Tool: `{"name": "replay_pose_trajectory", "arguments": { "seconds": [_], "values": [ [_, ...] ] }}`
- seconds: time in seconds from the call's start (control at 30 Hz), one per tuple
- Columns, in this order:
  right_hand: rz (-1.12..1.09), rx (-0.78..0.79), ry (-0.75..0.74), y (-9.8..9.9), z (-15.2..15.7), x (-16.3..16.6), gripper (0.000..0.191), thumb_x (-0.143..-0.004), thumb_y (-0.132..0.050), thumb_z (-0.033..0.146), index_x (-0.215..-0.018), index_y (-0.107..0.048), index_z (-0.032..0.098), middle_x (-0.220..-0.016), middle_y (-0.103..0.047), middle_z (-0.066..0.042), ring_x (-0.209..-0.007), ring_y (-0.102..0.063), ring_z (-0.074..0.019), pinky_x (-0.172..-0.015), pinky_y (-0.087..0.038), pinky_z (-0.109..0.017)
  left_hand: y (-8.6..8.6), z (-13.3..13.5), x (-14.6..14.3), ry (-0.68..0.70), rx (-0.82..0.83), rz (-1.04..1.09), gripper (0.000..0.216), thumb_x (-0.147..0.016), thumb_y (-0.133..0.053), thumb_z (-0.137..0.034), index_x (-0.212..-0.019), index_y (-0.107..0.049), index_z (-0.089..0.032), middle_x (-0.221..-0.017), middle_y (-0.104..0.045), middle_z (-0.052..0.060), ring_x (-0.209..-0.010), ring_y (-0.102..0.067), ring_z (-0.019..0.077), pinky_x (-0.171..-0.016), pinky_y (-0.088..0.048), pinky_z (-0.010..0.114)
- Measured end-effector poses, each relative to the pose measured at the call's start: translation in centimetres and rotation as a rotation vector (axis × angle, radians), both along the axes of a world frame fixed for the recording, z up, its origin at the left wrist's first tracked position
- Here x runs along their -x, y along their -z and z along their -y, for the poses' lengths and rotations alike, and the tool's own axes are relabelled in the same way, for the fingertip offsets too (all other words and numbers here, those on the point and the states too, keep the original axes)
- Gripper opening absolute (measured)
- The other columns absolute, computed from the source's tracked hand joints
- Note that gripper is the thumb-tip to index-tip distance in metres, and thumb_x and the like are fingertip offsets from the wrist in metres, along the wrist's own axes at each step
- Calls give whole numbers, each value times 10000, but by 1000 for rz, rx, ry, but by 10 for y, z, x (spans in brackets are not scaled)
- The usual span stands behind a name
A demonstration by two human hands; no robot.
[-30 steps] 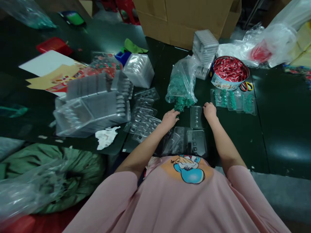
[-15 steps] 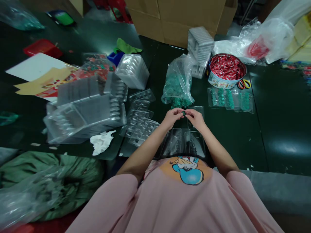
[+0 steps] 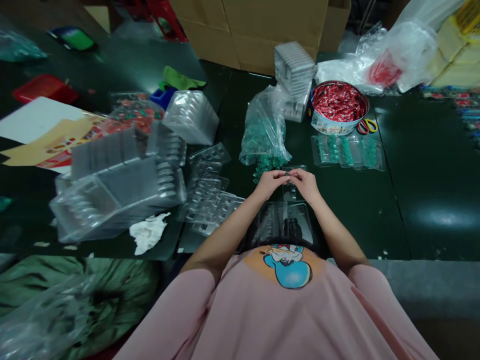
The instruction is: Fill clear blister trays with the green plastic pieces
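Observation:
Over the table, my left hand [image 3: 272, 183] and my right hand [image 3: 305, 184] meet at the fingertips. Both are closed in a pinch around a small dark green piece [image 3: 287, 175], mostly hidden by the fingers. Just beyond them lies a clear plastic bag [image 3: 264, 117], its mouth toward me, with green translucent pieces [image 3: 261, 169] spilling out. A clear plastic tray [image 3: 291, 194] lies partly under my right hand. More clear trays [image 3: 270, 220] rest between my forearms, against the shirt.
Stacked clear trays [image 3: 127, 185] and loose ones [image 3: 210, 200] fill the left. At the right are trays with green pieces [image 3: 347, 151], a round tin [image 3: 332, 125] of red wrapped packets and scissors [image 3: 367, 126]. A cardboard box [image 3: 258, 35] stands behind.
My hands have drawn closer together over the green piece, which is now more covered, and sit slightly farther right of the bag's mouth. The camera view has shifted a little.

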State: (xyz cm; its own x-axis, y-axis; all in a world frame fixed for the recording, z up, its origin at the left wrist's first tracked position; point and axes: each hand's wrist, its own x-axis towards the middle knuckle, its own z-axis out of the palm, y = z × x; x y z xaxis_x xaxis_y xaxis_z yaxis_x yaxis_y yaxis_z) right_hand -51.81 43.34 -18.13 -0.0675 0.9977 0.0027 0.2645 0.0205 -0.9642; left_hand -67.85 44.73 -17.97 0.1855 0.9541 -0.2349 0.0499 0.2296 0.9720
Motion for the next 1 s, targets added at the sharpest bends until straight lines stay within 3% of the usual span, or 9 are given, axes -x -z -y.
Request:
{"name": "replay_pose_trajectory", "arguments": {
  "seconds": [0.13,0.3,0.47,0.67,0.77,1.0],
  "values": [
    [69,-22,-19,-3,1,-1,169,-785,-583,246,-902,-695,199,-803,-726,-11,-752,-688,-158,-758,-527,-284,-1,-3,3,68,-106,-177,311,-736,-683,-357,-933,-750,-126,-783,-737,47,-690,-649,160,-710,-497,274],
    [236,-41,66,-2,-1,1,164,-731,-574,175,-835,-697,202,-749,-708,6,-688,-649,-141,-713,-507,-260,-7,-1,2,148,-288,-427,238,-778,-598,-278,-890,-769,-156,-795,-749,33,-746,-660,176,-708,-487,255],
    [154,45,44,3,-3,-4,163,-746,-579,201,-863,-691,184,-746,-705,2,-681,-648,-146,-685,-499,-254,-10,1,-3,128,-385,-503,285,-767,-608,-221,-995,-764,-151,-892,-753,63,-790,-663,188,-751,-498,276],
    [412,-204,-77,-9,6,-4,184,-883,-504,232,-901,-686,209,-932,-711,-76,-901,-655,-198,-859,-485,-308,-10,2,-4,88,-298,-454,299,-827,-586,-267,-1044,-760,-158,-987,-758,85,-893,-687,219,-840,-519,322],
    [486,-264,-96,-12,8,-3,201,-888,-467,204,-873,-667,196,-878,-683,-86,-854,-631,-199,-822,-475,-301,-8,1,-2,133,-311,-457,303,-840,-577,-280,-1056,-759,-171,-1011,-754,75,-919,-684,216,-854,-518,316],
    [214,-77,5,-5,11,-3,85,-766,-533,231,-765,-612,200,-693,-610,14,-628,-546,-129,-672,-437,-242,-11,3,-6,196,-359,-535,341,-758,-581,-170,-1045,-766,-164,-875,-736,47,-810,-656,176,-796,-501,268]
  ]
}}
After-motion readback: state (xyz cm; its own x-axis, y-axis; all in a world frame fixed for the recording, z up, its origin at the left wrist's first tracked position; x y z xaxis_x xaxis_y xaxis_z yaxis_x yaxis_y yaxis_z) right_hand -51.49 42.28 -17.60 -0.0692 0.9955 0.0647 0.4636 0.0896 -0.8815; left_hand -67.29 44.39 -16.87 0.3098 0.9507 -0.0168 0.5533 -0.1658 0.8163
